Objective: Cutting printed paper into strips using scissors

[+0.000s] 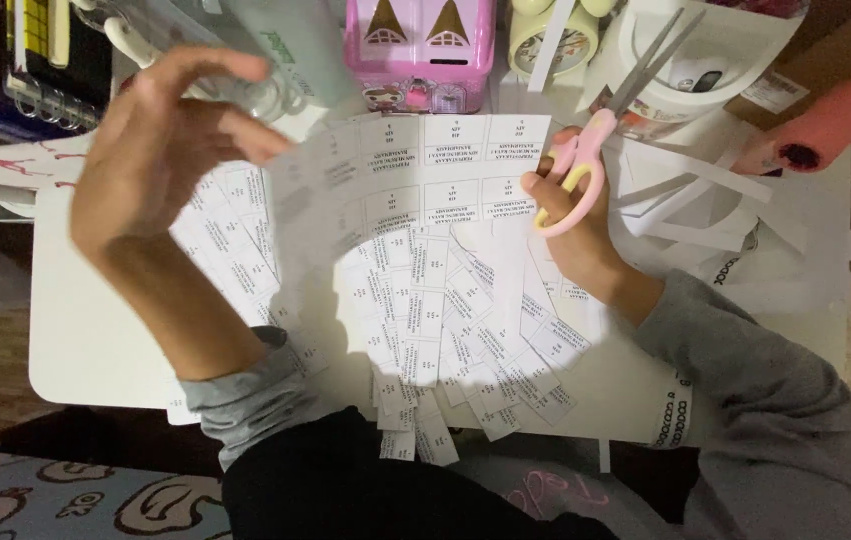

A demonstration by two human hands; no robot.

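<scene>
A printed sheet of labels (445, 170) lies flat on the white surface (85, 340), part-cut, above a fan of thin paper slips (445, 340) already snipped loose. The right hand (570, 225) is closed through the pink-and-yellow loops of the scissors (600, 130), grey blades parted and pointing away. The left hand (160, 150) hovers blurred, fingers loosely spread, holding nothing I can make out. This looks mid-cutting; a further snip would need that sheet steadied and the blades lined along a printed row.
</scene>
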